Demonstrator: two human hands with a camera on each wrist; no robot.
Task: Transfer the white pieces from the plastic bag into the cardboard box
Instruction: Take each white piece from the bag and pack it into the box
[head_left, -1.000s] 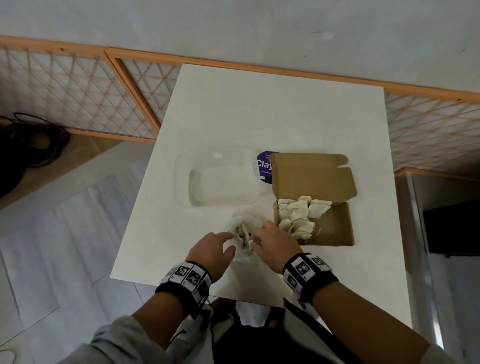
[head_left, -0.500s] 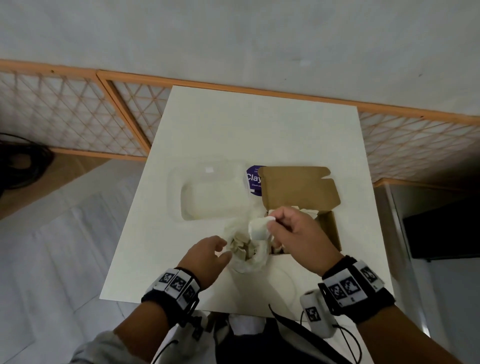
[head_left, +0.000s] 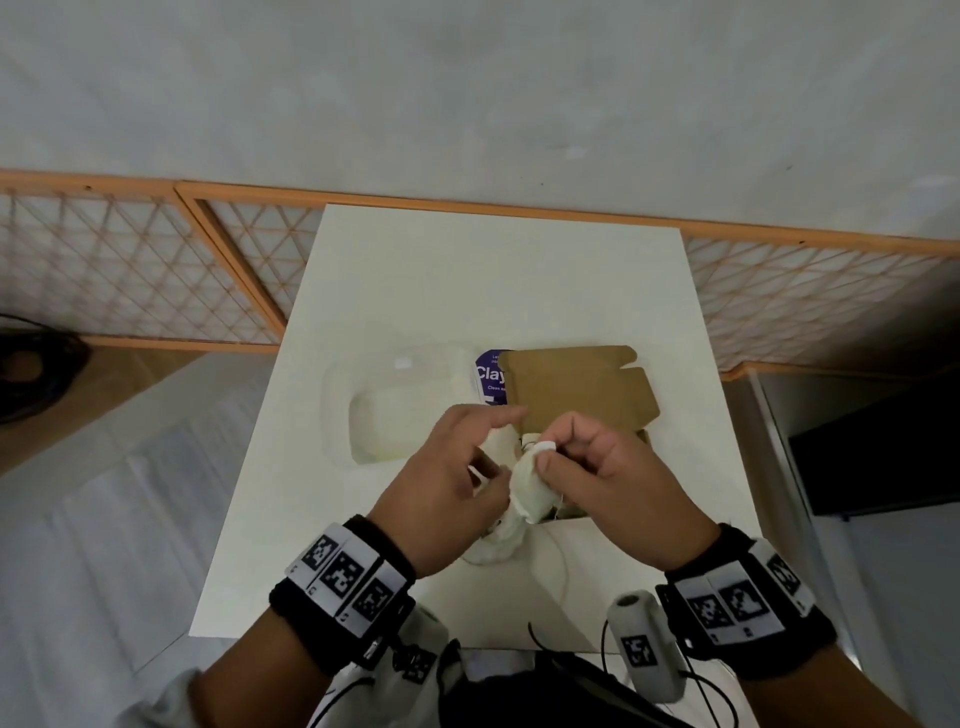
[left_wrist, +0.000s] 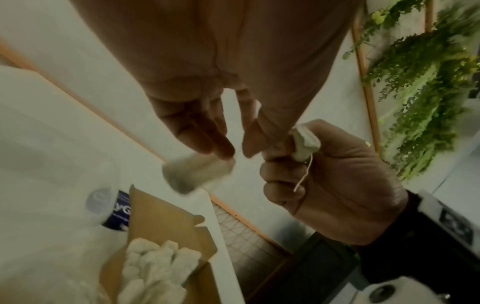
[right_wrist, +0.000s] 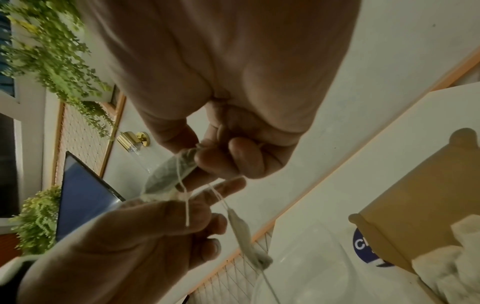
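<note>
Both hands (head_left: 524, 467) now raised over white table (head_left: 493, 291) (wall behind, seemingly plain).

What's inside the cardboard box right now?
In the left wrist view, the cardboard box holds a pile of white pieces at its near end. From the head view both hands cover most of the inside, so a count is not possible.

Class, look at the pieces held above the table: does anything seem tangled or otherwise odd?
Yes. The white piece pinched by the right hand has a second piece dangling from it by tangled strings, with the left hand close beside.
</note>
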